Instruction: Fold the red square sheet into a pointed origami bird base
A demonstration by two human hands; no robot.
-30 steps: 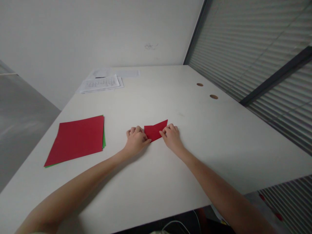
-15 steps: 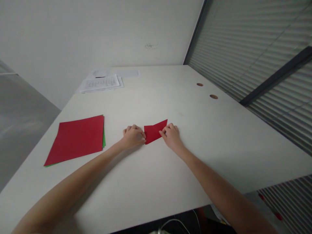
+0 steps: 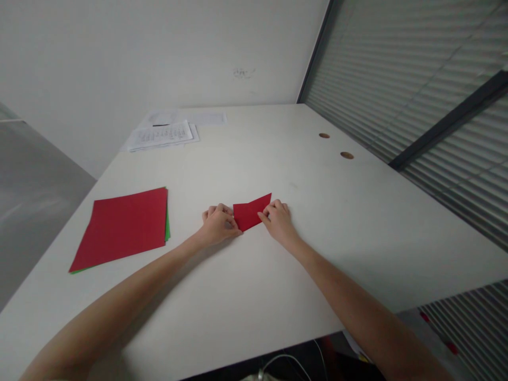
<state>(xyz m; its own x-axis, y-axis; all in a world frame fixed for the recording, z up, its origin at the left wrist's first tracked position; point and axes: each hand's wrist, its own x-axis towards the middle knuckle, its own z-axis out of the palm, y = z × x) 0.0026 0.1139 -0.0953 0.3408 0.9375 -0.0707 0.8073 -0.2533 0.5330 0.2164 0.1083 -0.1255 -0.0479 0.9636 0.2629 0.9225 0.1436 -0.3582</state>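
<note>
A small folded piece of red paper point(image 3: 249, 212) lies on the white table point(image 3: 246, 286), between my two hands. My left hand point(image 3: 219, 225) grips its left end, with the thumb along the lower left corner. At the other end, my right hand point(image 3: 277, 218) pinches the right edge between thumb and fingers. The paper's top edge has a shallow notch, and its right side rises toward a point. Fingers cover both ends, so the folds there are hidden.
To the left lies a stack of red sheets point(image 3: 123, 225) with green paper point(image 3: 168, 225) showing beneath. Printed papers point(image 3: 161, 136) rest at the far left. Two round holes point(image 3: 346, 155) pierce the table near the window blinds point(image 3: 397, 84). A white cable point(image 3: 286, 358) hangs below the front edge.
My left thumb has slid a little to the right along the paper's lower edge. My right hand keeps its pinch, and the view has shifted slightly.
</note>
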